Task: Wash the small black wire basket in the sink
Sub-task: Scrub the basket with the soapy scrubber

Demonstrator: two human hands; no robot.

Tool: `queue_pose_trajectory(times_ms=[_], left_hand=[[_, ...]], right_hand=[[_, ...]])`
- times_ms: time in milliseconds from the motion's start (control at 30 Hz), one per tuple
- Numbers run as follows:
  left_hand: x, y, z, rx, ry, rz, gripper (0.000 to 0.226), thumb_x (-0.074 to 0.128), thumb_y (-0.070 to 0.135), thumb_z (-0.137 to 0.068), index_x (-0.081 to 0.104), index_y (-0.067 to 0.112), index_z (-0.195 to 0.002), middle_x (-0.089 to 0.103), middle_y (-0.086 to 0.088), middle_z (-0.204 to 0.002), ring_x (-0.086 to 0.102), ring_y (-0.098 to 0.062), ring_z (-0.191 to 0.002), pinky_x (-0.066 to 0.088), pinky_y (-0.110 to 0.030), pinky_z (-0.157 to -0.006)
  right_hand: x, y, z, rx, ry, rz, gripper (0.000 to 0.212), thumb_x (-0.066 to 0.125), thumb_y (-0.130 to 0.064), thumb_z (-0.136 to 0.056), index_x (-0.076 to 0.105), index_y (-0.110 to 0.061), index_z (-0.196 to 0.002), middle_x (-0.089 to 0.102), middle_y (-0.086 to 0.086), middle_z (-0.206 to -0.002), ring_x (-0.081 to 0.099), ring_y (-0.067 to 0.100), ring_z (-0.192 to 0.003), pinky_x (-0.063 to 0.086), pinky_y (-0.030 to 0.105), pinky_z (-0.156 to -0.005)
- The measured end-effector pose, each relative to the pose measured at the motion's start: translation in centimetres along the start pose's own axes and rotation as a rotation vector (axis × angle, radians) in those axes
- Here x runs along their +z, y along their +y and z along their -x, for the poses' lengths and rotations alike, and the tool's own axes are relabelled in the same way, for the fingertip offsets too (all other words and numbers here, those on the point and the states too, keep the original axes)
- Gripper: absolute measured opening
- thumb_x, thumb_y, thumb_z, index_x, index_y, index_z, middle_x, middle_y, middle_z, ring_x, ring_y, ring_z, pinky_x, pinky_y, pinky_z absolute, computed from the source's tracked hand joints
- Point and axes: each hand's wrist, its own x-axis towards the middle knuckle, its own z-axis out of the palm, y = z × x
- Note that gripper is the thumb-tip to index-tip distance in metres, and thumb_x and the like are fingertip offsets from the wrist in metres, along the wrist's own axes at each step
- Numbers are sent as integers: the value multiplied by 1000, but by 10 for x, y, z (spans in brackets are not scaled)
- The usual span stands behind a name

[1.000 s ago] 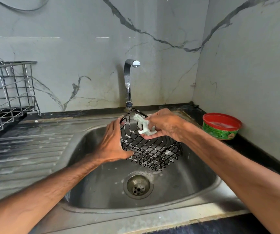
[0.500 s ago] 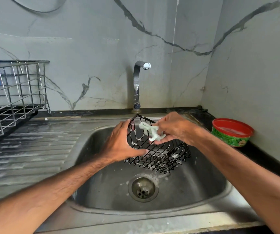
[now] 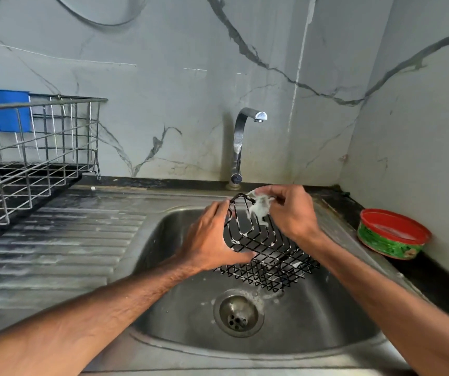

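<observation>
At the centre of the frame, the small black wire basket point(image 3: 265, 251) hangs tilted over the sink point(image 3: 163, 280), above the drain point(image 3: 238, 312). The left hand point(image 3: 212, 240) grips its left wall, thumb curled under the lower edge. The right hand point(image 3: 291, 210) pinches a pale, soapy scrub pad point(image 3: 260, 210) against the basket's upper rim.

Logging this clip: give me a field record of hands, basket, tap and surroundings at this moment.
left hand: grips the black wire basket by its left side
right hand: pinches a pale scrubber at the basket's upper rim
basket: tilted, over the sink, suds on wires
tap: no stream visible
drain: foam around it
surroundings: wire dish rack left, red-rimmed green tub right
</observation>
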Motion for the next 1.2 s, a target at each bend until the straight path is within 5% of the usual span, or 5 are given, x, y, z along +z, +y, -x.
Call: queue_pose_trajectory(times_ms=[333, 533, 700, 867, 1200], left_hand=[[-1, 5, 1, -1, 15, -23, 144, 88, 74, -59, 16, 9, -165, 33, -5, -163, 42, -17, -142, 26, -23, -105], [3, 2, 0, 3, 34, -9, 145, 89, 74, -58, 16, 9, -165, 35, -5, -163, 44, -17, -140, 36, -27, -112], [6, -2, -2, -18, 19, -12, 147, 87, 78, -55, 16, 10, -165, 36, -4, -162, 45, -19, -141, 45, -39, -115], [9, -7, -4, -32, 6, -16, 150, 85, 83, -52, 18, 10, -165, 40, -4, -160, 46, -21, -141, 47, -46, -114], [11, -8, -4, -4, 52, -9, 146, 89, 76, -55, 18, 10, -165, 42, -1, -155, 47, -17, -136, 46, -41, -111]], right_hand=[[-3, 10, 0, -238, 17, 231, 38, 66, 2, -90, 68, -10, -126, 73, 5, -121, 68, 15, -110, 51, 22, -100], [-7, 16, -5, -232, 103, 364, 8, 72, -24, -93, 78, -19, -96, 78, -1, -86, 72, 12, -72, 62, 37, -65], [-4, 5, 2, -199, -82, 311, 39, 53, -42, -101, 75, -10, -96, 72, 6, -72, 45, 3, -36, 39, 20, -35], [-2, 11, 1, -196, -122, 328, 33, 71, -14, -93, 69, -7, -125, 74, 8, -117, 68, 13, -78, 44, 1, -50], [-10, 7, -7, -71, -130, 169, 24, 78, -1, -83, 77, -10, -105, 76, 1, -96, 66, 3, -54, 51, 18, -43]])
